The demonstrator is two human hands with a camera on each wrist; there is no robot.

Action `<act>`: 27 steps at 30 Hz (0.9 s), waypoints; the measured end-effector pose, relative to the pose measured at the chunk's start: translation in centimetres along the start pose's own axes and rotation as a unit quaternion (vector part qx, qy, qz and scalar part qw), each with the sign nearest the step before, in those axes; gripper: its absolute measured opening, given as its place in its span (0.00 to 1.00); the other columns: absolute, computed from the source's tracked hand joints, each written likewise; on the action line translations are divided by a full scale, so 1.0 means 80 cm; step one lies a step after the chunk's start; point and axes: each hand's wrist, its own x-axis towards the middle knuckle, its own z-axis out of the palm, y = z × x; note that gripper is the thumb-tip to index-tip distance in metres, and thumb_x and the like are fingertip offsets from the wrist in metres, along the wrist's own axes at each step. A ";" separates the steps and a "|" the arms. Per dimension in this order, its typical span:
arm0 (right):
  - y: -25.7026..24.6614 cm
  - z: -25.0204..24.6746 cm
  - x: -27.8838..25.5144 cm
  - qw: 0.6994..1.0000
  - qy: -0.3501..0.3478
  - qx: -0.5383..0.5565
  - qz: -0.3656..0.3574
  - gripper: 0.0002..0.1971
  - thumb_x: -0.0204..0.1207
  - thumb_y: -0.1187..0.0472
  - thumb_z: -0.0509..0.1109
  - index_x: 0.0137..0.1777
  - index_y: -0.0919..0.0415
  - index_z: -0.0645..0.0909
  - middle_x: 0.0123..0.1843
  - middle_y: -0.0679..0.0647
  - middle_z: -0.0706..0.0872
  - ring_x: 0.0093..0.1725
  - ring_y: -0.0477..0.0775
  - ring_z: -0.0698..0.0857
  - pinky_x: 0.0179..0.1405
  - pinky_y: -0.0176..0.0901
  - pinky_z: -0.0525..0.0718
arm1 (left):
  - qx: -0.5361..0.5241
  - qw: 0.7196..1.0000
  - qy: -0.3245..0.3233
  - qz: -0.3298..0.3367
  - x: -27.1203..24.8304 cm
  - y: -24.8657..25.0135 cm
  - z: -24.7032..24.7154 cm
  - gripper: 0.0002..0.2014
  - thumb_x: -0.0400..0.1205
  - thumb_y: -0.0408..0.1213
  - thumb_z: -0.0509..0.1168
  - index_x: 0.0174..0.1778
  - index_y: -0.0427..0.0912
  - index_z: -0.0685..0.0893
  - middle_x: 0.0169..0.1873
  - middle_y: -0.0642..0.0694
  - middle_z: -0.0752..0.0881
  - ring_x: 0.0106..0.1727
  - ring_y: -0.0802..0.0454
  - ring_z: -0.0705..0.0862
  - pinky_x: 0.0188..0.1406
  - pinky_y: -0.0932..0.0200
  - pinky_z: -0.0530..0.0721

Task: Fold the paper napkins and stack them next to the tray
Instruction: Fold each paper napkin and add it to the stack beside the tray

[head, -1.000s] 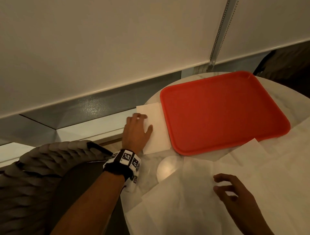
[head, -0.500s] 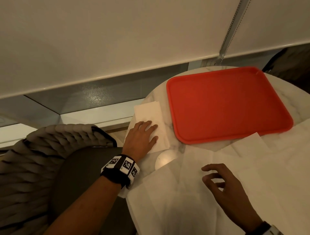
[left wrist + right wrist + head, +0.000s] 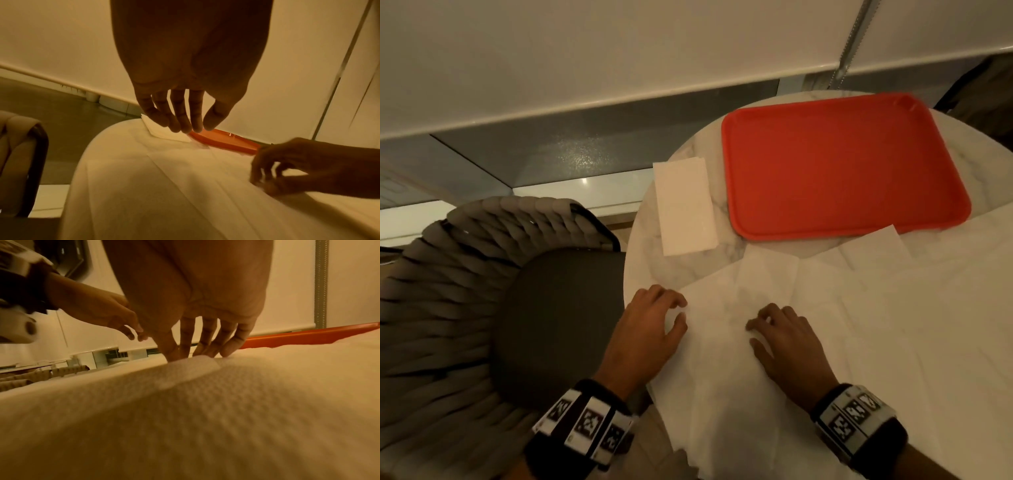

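Observation:
A folded white napkin [image 3: 685, 207] lies on the marble table just left of the red tray [image 3: 839, 161], nothing touching it; it shows far off in the left wrist view too [image 3: 162, 132]. Several unfolded napkins [image 3: 774, 359] overlap across the near half of the table. My left hand [image 3: 674, 313] hovers with relaxed fingers over the left edge of the nearest sheet, holding nothing. My right hand [image 3: 760, 329] rests its fingertips [image 3: 228, 350] on that same sheet [image 3: 185, 410], fingers bent, nothing pinched.
The round marble table [image 3: 688, 270] ends close on the left, above a woven chair with a dark seat [image 3: 558, 315]. A window sill and blind run along the far side. More loose napkins [image 3: 928, 291] cover the table's right part, up to the tray's near rim.
My left hand has let go of the folded napkin beside the tray and drawn back to the near sheet. My right hand has shifted left and settled on the same sheet.

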 end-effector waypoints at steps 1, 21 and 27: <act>0.003 0.001 0.000 1.000 0.003 0.004 -0.012 0.11 0.67 0.61 0.81 0.49 0.53 0.88 0.48 0.51 0.86 0.43 0.56 0.85 0.37 0.48 0.84 | -0.005 1.000 -0.007 0.002 -0.014 0.007 0.009 0.09 0.85 0.46 0.64 0.60 0.53 0.82 0.57 0.58 0.81 0.57 0.59 0.77 0.55 0.61 0.78; 0.085 -0.045 -0.052 0.995 -0.024 0.089 -0.039 0.16 0.77 0.58 0.70 0.65 0.49 0.80 0.53 0.47 0.80 0.50 0.49 0.80 0.52 0.48 0.75 | 0.109 0.985 0.009 -0.134 -0.067 0.111 0.135 0.23 0.82 0.62 0.63 0.65 0.50 0.76 0.53 0.53 0.85 0.53 0.50 0.80 0.53 0.53 0.77; 0.106 -0.043 -0.088 0.994 -0.093 -0.026 -0.041 0.21 0.75 0.50 0.73 0.67 0.54 0.79 0.60 0.54 0.80 0.56 0.59 0.80 0.53 0.51 0.78 | 0.032 0.979 0.027 -0.198 -0.062 0.118 0.137 0.16 0.82 0.54 0.69 0.61 0.54 0.78 0.40 0.59 0.84 0.50 0.52 0.83 0.55 0.53 0.75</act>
